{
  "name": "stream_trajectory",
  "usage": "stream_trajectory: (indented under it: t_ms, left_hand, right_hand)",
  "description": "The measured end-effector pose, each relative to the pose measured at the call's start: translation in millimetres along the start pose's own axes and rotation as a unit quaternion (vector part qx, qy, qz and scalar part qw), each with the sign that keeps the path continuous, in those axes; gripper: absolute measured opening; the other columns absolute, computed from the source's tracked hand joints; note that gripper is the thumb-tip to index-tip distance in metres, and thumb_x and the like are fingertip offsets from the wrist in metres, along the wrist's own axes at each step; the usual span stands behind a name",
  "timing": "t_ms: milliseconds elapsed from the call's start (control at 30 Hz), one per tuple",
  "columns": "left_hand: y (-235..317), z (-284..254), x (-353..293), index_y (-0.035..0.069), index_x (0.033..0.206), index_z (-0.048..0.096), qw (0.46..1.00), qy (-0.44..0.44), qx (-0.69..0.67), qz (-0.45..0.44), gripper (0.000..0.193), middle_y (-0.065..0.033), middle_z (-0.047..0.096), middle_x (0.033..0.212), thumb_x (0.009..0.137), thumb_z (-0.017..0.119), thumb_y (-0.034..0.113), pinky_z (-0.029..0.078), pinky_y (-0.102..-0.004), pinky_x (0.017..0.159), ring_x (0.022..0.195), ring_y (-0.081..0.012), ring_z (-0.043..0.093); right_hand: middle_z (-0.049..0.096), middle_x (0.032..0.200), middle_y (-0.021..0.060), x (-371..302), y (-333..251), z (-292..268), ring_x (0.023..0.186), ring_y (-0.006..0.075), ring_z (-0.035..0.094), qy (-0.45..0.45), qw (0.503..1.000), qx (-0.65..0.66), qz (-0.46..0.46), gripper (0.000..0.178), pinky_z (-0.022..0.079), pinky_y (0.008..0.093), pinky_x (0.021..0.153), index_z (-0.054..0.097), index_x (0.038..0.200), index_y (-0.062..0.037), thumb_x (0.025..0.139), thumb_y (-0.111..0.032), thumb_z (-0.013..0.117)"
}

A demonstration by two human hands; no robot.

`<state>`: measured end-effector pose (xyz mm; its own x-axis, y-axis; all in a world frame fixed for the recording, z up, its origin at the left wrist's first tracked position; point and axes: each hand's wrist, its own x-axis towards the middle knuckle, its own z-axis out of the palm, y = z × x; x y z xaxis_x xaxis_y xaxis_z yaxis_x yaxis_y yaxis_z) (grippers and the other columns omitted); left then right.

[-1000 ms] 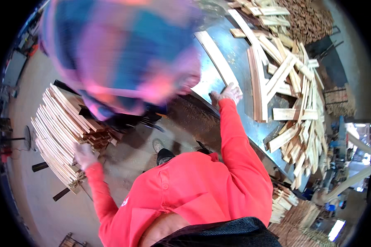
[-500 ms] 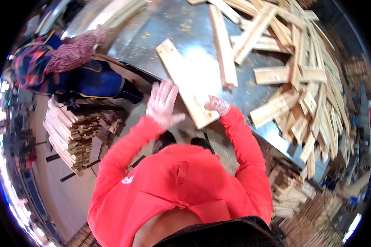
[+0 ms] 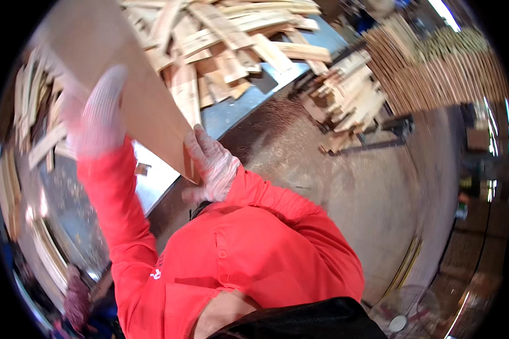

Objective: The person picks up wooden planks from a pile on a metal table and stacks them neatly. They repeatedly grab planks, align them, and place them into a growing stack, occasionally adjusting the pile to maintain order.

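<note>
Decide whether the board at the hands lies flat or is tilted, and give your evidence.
Tilted: the board widens markedly toward its far, raised end and hides part of the wood pile behind it.

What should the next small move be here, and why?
Probably to firm up the right hand at the near end of the large board: that hand is at the board's edge with its thumb spread, while the blurred left hand overlaps the board farther along, its grip unclear, and the board appears raised over the table.

Red long-sleeved top [image 3: 271, 260] | 1 button [image 3: 221, 254] | white chest marking [image 3: 155, 274] | pale ribbed gloves [image 3: 103, 113]
</note>
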<state>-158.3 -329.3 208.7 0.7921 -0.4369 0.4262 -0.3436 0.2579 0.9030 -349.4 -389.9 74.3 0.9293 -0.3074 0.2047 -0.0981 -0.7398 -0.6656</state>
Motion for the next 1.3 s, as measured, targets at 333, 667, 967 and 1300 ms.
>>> stream_trajectory:
  t_ms: [333, 667, 967, 1300]
  left_hand:
    - [-159.7, 259.8, -40.4, 0.005, 0.133, 0.049, 0.86, -0.427, 0.236, 0.149, 0.058, -0.0181, 0.059, 0.125, 0.083, 0.068, 0.027, 0.05, -0.0374, 0.093, 0.11, -0.0309, 0.061]
    - [-202.9, 433.0, -36.3, -0.004, 0.132, 0.048, 0.852, -0.473, 0.216, -0.059, 0.042, -0.0184, 0.06, 0.122, 0.091, 0.054, 0.004, 0.049, -0.0378, 0.093, 0.109, -0.0258, 0.061]
    - [-226.7, 527.6, -48.4, -0.003, 0.132, 0.047, 0.885, -0.309, 0.021, -0.349, 0.043, -0.0163, 0.061, 0.118, 0.09, 0.057, 0.004, 0.047, -0.0375, 0.097, 0.109, -0.0244, 0.061]
    - [-233.3, 573.0, -43.9, -0.002, 0.132, 0.048, 0.806, -0.438, 0.129, -0.377, 0.045, -0.0143, 0.063, 0.116, 0.089, 0.059, 0.006, 0.048, -0.0315, 0.094, 0.107, -0.0197, 0.061]
  right_hand:
    - [0.046, 0.124, 0.0167, -122.1, 314.5, -125.0, 0.111, 0.0329, 0.054, 0.499, 0.762, -0.048, 0.41, 0.09, 0.048, 0.0395, 0.095, 0.038, 0.144, -0.0187, 0.061, -0.005, 0.069]
    - [0.06, 0.12, 0.0216, -206.3, 787.8, -332.2, 0.107, 0.0284, 0.062, 0.293, 0.422, 0.07, 0.855, 0.074, 0.046, 0.0348, 0.095, 0.039, 0.142, -0.0097, 0.074, -0.026, 0.063]
    - [0.059, 0.12, 0.0227, -118.9, 845.8, -325.2, 0.115, 0.0323, 0.057, 0.416, 0.518, 0.21, 0.717, 0.074, 0.048, 0.039, 0.095, 0.041, 0.139, -0.0091, 0.074, -0.034, 0.065]
    - [0.067, 0.108, 0.0147, -141.6, 925.1, -260.5, 0.086, 0.029, 0.067, 0.491, 0.626, 0.407, 0.45, 0.078, 0.054, 0.0357, 0.072, 0.022, 0.149, -0.0071, 0.089, -0.037, 0.062]
